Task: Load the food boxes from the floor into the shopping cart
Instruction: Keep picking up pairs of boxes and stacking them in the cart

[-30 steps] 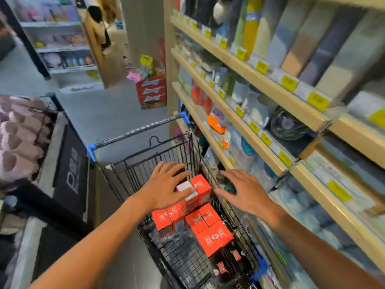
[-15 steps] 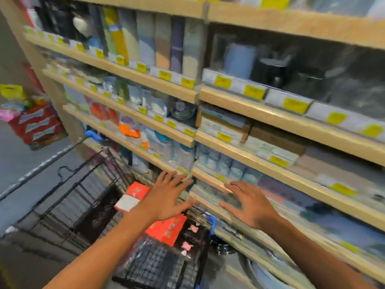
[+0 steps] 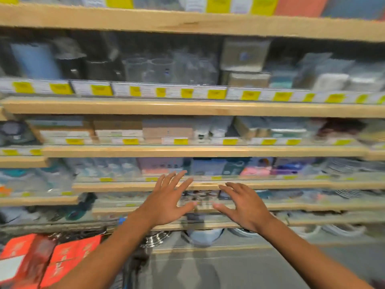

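Both hands were held out in front of the person, empty and spread: the left hand (image 3: 166, 202) had its fingers fanned and straight, the right hand (image 3: 243, 207) had its fingers slightly bent, and the 2 thumbs nearly met between them without touching. Neither hand held or pressed anything that could be made out. Beyond the fingertips stood wooden shelves (image 3: 187, 106) stocked with blurred packaged goods and yellow price tags (image 3: 216, 94). The red food boxes (image 3: 62, 259) sat below and to the left of the left forearm, apparently inside the shopping cart (image 3: 133, 265), though the picture was too smeared to confirm the cart's wire sides around them. No boxes on the floor were visible; grey floor (image 3: 260, 268) showed under the right forearm. Judging from this, the person was between loads, with more boxes possibly still to fetch. The risk from here lay in the fast swing of the view: a reach made while turning could knock items off the shelf edges close ahead of the hands, or clip the cart with the left arm and shift the stacked boxes.
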